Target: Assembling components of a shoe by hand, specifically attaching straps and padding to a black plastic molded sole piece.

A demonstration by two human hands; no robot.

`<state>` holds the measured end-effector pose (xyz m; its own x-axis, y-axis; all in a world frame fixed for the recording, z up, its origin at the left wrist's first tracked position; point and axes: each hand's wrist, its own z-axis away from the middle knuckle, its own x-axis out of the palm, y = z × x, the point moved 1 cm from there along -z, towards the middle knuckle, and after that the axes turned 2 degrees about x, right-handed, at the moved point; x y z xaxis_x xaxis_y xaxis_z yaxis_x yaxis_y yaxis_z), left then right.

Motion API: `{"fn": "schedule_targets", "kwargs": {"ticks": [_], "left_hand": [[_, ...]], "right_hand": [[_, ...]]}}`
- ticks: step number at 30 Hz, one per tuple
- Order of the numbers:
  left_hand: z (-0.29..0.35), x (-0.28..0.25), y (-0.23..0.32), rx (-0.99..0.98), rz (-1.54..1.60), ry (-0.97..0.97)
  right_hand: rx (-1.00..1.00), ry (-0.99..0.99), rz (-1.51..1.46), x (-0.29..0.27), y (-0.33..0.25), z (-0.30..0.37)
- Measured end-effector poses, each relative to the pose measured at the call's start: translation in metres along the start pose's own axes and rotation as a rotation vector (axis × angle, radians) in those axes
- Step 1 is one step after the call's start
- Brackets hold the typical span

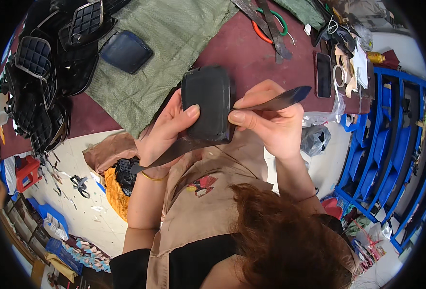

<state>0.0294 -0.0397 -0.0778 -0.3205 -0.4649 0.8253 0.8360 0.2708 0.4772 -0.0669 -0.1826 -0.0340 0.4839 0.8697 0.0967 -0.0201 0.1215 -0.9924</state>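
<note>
My left hand (164,129) grips a black, rounded rectangular block (207,102) just beyond the table's near edge, its thumb lying on the flat face. A dark, thin flexible strip (283,99) runs along the block's right and near sides. One loose tail points right, and the other stretches left across my left wrist. Between thumb and fingertips, my right hand (273,123) pinches the strip close against the block's right edge. How the strip is attached there is hidden by my fingers.
Black grid-backed pieces (33,57) are heaped at the far left. A dark plate (126,51) rests on green woven cloth (174,29). Scissors (271,26) and a phone (323,74) lie on the maroon table (222,43). A blue rack (379,144) stands right; scraps litter the floor.
</note>
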Motion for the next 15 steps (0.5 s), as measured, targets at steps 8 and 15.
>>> {"fn": "schedule_targets", "kwargs": {"ticks": [8,15], "left_hand": [[0.020,0.006,-0.010,-0.046,0.035,-0.086],[0.041,0.006,-0.024,-0.022,-0.056,-0.204]], "right_hand": [[0.027,0.027,-0.103,-0.004,-0.010,0.016],[-0.016,-0.010,-0.076,-0.010,-0.028,0.036]]}}
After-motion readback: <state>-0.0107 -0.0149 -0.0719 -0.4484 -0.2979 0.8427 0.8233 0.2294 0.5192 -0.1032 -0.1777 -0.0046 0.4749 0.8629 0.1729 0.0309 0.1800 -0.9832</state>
